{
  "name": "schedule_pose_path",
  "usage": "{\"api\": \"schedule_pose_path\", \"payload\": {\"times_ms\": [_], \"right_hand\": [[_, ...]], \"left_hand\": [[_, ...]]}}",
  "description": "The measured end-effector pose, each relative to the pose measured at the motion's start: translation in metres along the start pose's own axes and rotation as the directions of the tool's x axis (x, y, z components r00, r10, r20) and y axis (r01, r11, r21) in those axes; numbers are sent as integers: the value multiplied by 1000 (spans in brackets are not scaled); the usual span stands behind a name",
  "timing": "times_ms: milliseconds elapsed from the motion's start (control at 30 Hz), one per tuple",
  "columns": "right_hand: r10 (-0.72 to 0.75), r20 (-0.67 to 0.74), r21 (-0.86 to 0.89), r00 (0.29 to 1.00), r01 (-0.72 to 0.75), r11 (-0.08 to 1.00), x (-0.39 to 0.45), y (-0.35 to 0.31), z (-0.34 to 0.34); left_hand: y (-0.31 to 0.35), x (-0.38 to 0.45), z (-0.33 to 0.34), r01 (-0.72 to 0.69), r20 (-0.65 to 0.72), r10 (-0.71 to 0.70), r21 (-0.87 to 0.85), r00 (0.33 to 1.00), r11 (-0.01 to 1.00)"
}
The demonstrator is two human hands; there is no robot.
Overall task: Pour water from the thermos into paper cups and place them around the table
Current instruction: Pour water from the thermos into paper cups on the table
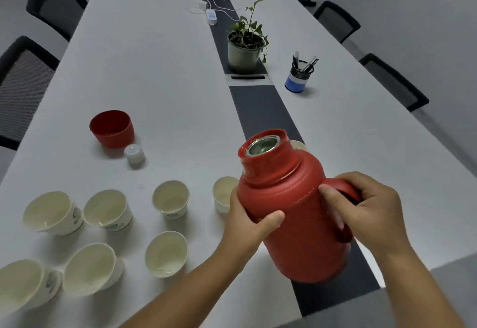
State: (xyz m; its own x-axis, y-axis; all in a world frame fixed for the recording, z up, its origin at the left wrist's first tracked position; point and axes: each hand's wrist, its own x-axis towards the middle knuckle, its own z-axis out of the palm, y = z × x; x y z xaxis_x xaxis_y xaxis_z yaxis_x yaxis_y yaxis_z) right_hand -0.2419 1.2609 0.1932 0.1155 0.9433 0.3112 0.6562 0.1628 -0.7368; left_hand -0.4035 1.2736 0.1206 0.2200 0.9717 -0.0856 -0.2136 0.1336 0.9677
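- Between your hands: thermos, lifted, neck tilted up-left, mouth open.
- Left hand clamped on its body; right hand wrapped round the handle.
- Nearest paper cup sits just left of the thermos, touching left hand; six more further left on the counter.
- Cups look empty, can't confirm.
- Red lid and stopper well apart, upper left.

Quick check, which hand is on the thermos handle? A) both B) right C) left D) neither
B: the right hand wraps the handle of the thermos, while the left hand braces the body.
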Motion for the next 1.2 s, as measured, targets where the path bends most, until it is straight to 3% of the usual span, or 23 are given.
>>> {"api": "schedule_pose_path", "payload": {"times_ms": [267, 567, 1200], "right_hand": [[173, 48, -153, 984, -164, 974, -31, 18, 15], [256, 104, -240, 961, -226, 944, -28, 18, 35], [338, 223, -423, 914, -221, 879, 2, 5, 48]], "left_hand": [[-52, -25, -1, 238, 49, -234, -140, 971, 961], [-72, -21, -13, 353, 109, -337, -196, 935, 915], [-85, -13, -11, 400, 88, -397, -375, 914, 837]]}}
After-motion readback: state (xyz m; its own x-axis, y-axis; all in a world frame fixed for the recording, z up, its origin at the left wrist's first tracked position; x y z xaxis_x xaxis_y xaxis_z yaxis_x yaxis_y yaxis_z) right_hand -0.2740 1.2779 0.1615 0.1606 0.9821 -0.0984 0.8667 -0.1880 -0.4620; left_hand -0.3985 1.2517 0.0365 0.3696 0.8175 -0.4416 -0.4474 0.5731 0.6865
